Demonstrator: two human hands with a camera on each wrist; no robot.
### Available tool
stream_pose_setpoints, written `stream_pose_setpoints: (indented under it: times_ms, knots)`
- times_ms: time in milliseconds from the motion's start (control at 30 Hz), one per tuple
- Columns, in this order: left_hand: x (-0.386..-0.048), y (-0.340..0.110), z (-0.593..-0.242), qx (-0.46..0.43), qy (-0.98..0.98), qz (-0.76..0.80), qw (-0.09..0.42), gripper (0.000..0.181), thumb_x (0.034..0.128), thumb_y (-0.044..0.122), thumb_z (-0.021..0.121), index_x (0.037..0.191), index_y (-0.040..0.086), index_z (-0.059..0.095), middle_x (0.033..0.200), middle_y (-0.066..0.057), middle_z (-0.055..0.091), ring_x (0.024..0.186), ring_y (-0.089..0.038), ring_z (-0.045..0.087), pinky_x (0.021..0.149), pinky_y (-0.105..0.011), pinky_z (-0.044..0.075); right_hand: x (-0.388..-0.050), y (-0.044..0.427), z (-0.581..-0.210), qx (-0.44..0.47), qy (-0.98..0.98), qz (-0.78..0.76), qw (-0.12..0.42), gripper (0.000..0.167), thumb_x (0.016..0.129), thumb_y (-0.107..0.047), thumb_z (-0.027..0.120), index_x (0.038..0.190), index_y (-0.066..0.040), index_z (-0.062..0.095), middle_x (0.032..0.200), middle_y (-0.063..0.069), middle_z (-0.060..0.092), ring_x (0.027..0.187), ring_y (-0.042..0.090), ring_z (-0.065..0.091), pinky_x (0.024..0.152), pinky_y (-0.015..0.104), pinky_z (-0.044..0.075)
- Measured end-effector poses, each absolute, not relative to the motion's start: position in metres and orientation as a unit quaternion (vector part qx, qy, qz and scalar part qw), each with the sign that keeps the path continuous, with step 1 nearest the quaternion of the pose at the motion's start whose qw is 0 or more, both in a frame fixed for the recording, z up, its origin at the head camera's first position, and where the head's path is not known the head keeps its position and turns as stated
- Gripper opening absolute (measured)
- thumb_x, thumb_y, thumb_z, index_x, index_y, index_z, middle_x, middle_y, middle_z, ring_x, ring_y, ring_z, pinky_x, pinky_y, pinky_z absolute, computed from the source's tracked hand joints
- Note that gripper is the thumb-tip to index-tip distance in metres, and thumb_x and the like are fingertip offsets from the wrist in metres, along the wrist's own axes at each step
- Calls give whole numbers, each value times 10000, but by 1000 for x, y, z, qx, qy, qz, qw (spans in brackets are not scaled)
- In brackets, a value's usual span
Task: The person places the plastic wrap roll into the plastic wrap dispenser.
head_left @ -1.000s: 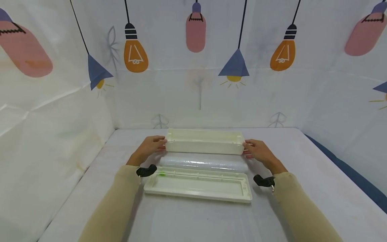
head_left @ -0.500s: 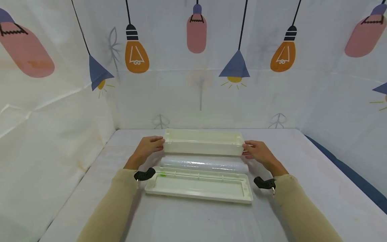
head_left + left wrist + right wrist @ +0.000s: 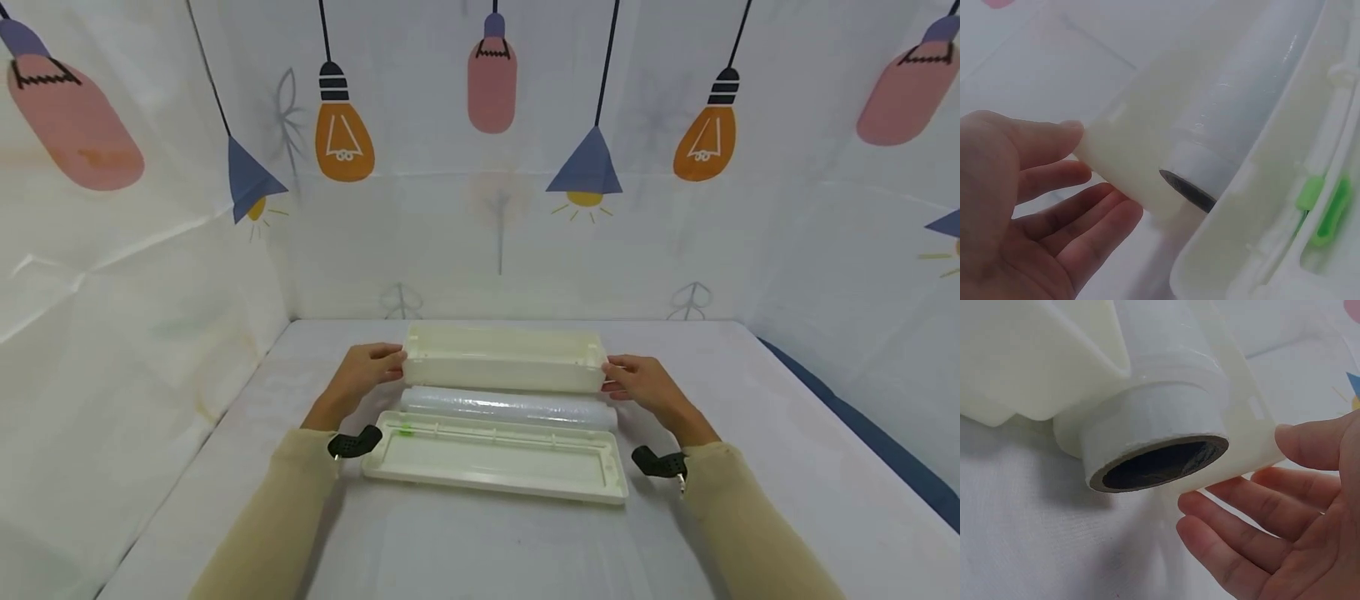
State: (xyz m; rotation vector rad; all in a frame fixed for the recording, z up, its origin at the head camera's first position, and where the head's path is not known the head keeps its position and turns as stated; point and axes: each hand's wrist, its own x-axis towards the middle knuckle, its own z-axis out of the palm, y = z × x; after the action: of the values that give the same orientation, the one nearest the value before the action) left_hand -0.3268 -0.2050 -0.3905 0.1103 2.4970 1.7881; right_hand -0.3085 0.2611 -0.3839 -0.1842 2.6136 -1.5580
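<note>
A long cream box stands at the back of the table, its hollow side showing. The left hand holds its left end between thumb and fingers; the right hand holds its right end the same way. In front of the box lies a roll of clear film, and nearest the person a shallow cream lid with a green piece at its left. The left wrist view shows the left hand at the box's corner; in the right wrist view the right hand is beside the roll's hollow end.
A white cloth covers the table. Behind and at both sides hang white sheets printed with lamps and bulbs. A dark blue strip runs past the table's right edge.
The box has come slightly nearer the person and tilted a little, its front wall now showing taller. Both hands have moved with it, keeping their hold at its ends.
</note>
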Motion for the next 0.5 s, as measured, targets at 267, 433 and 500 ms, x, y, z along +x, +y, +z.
stream_pose_setpoints:
  times_ms: [267, 433, 500]
  knots:
    - [-319, -206, -391, 42, 805, 591, 26, 488, 1012, 252, 635, 1373, -67, 553, 1343, -234, 588, 1118, -324, 654, 992, -427, 508, -304, 259, -385, -67, 859, -506, 45, 546, 1058, -241, 543, 1453, 117, 424, 1304, 300, 594, 1135, 390, 643, 889, 383, 566]
    - [-316, -206, -392, 41, 807, 589, 23, 469, 1017, 242, 627, 1366, -64, 561, 1322, -229, 604, 1105, -318, 661, 972, -408, 522, -303, 259, -386, -67, 858, -507, 47, 546, 1062, -245, 536, 1457, 114, 421, 1289, 294, 606, 1141, 401, 636, 916, 422, 553]
    - [-314, -206, -393, 39, 810, 585, 25, 471, 1020, 244, 622, 1371, -63, 558, 1324, -228, 603, 1107, -313, 661, 974, -407, 521, -301, 258, -386, -66, 858, -506, 50, 548, 1062, -247, 534, 1458, 114, 419, 1284, 290, 611, 1137, 397, 639, 926, 437, 547]
